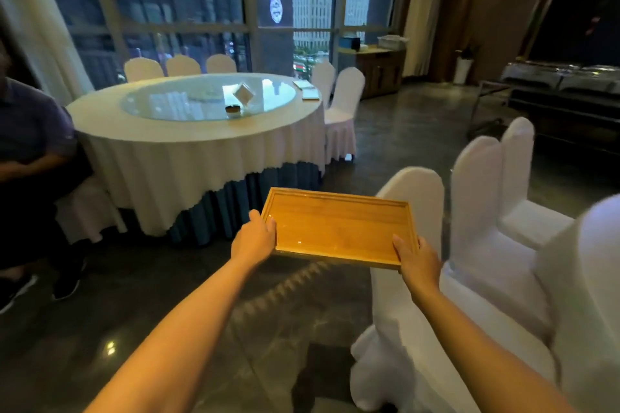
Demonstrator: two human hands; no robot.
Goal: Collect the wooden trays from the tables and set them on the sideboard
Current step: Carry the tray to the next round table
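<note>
A rectangular wooden tray (339, 226) with a raised rim hangs in the air in front of me, held level above the dark floor. My left hand (255, 238) grips its left short edge. My right hand (417, 260) grips its near right corner. The tray is empty. A wooden sideboard (379, 69) stands far back by the window, right of the round table, with a dark box and a white stack on top.
A round table (198, 131) with white cloth and glass turntable stands ahead left, ringed by white-covered chairs (345, 104). More covered chairs (469, 245) crowd my right side. A seated person (30, 151) is at the left edge. Buffet warmers (567, 77) line the right wall.
</note>
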